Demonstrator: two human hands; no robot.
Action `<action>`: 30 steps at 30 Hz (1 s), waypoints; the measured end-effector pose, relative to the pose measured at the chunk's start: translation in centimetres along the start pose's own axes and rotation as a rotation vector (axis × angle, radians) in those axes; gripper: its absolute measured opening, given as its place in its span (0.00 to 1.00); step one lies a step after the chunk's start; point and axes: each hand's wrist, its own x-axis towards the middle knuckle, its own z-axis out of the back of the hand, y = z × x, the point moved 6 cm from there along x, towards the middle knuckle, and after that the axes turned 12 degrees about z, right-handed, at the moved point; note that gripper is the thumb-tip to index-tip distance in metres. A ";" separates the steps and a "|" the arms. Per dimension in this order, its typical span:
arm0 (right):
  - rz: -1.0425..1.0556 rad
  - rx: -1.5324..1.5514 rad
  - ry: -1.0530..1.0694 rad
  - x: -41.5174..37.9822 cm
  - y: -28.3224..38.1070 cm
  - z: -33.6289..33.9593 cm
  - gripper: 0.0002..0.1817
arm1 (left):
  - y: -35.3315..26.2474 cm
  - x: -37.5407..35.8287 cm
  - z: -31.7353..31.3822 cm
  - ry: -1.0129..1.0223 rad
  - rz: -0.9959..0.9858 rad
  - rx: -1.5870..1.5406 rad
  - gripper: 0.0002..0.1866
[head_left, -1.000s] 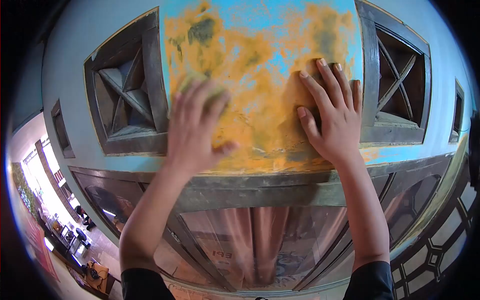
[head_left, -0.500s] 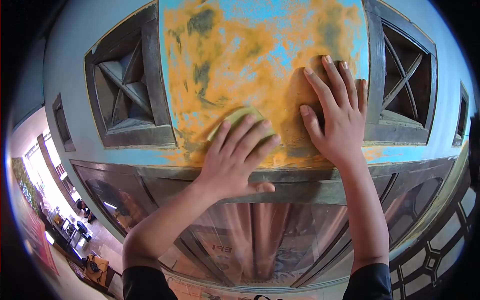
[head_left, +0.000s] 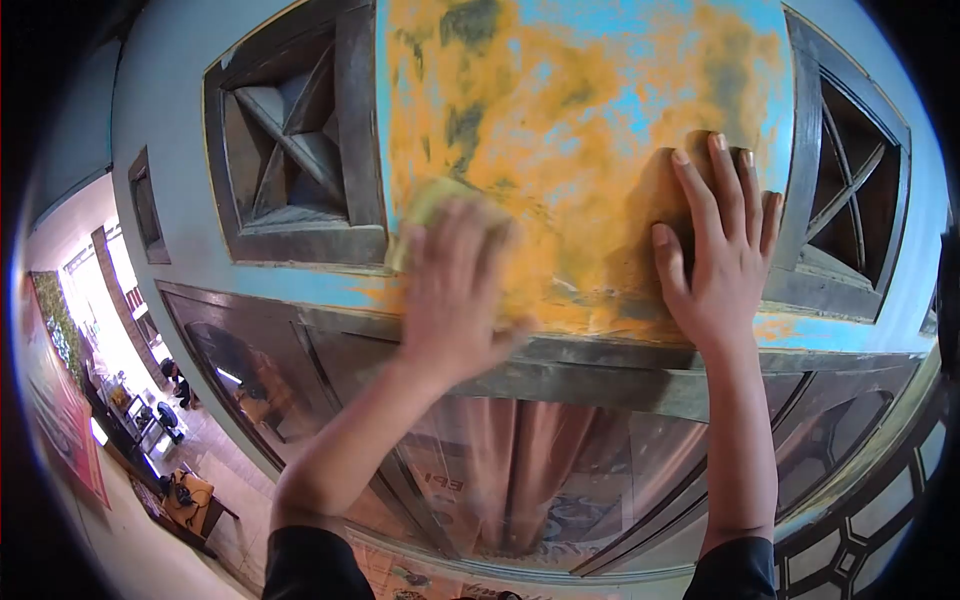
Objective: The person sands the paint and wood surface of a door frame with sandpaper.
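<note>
A yellowish pad or sheet (head_left: 437,194) lies under the fingers of my left hand (head_left: 452,285), pressed to the lower left of the orange and blue patchy wall panel (head_left: 570,130). That hand is blurred by motion, its palm against the pad. Spread flat on the panel's lower right side is my right hand (head_left: 722,250), with nothing in it. Dark grey smears mark the panel's upper left and right.
Wooden vents with crossed bars flank the panel, one left (head_left: 295,140) and one right (head_left: 850,190). Below runs a wooden frame (head_left: 600,385) with glass panes. Far left, a person (head_left: 178,383) crouches beyond a chair (head_left: 190,505).
The view has shifted, so the panel sits further right. My left hand has moved left across the panel with the pad. My right hand rests on about the same spot.
</note>
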 end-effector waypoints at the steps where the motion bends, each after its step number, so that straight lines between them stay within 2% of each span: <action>1: -0.003 -0.002 -0.002 -0.2 0.2 -0.1 0.32 | -2.2 -1.8 -0.7 0.074 -0.161 -0.060 0.49; 4: -0.004 -0.027 -0.016 -0.3 0.3 -0.1 0.32 | 0.7 -0.5 0.0 -0.026 -0.185 0.030 0.48; 5: -0.002 -0.029 -0.017 -0.3 0.3 -0.1 0.32 | 3.2 1.0 0.8 -0.076 -0.013 0.036 0.48; 8: -0.011 -0.039 -0.016 -0.5 0.5 -0.3 0.32 | 1.6 -0.4 0.1 -0.017 0.007 -0.068 0.48; 9: -0.012 -0.038 -0.018 -0.6 0.6 -0.4 0.32 | -0.4 -2.2 -0.7 0.058 -0.174 -0.083 0.48; 12: -0.018 -0.046 -0.020 -0.7 0.7 -0.5 0.32 | 1.7 -1.6 -0.2 0.082 -0.149 -0.037 0.47; 13: -0.020 -0.047 -0.019 -0.8 0.7 -0.5 0.32 | 4.0 -0.4 0.7 -0.039 -0.035 -0.100 0.47; 16: -0.041 -0.052 -0.009 -0.7 0.9 -0.5 0.31 | 4.3 -1.2 0.4 -0.080 0.022 -0.080 0.46; 17: -0.040 -0.057 -0.010 -0.7 0.9 -0.5 0.31 | 2.8 -2.4 -0.3 0.031 -0.079 -0.110 0.44; 20: -0.032 -0.067 -0.015 -0.7 0.9 -0.6 0.30 | 3.0 -2.4 0.5 0.046 -0.164 -0.117 0.44; 24: -0.025 -0.089 -0.009 -0.6 0.9 -0.7 0.29 | 5.5 -0.1 1.7 -0.034 0.012 -0.095 0.43; 28: -0.029 -0.125 -0.001 -0.8 1.0 -0.9 0.29 | 1.6 -4.5 -0.3 0.017 -0.253 -0.139 0.41; 30: -0.025 -0.123 0.001 -0.9 0.9 -1.1 0.30 | 3.5 -3.1 0.0 0.003 -0.188 -0.108 0.42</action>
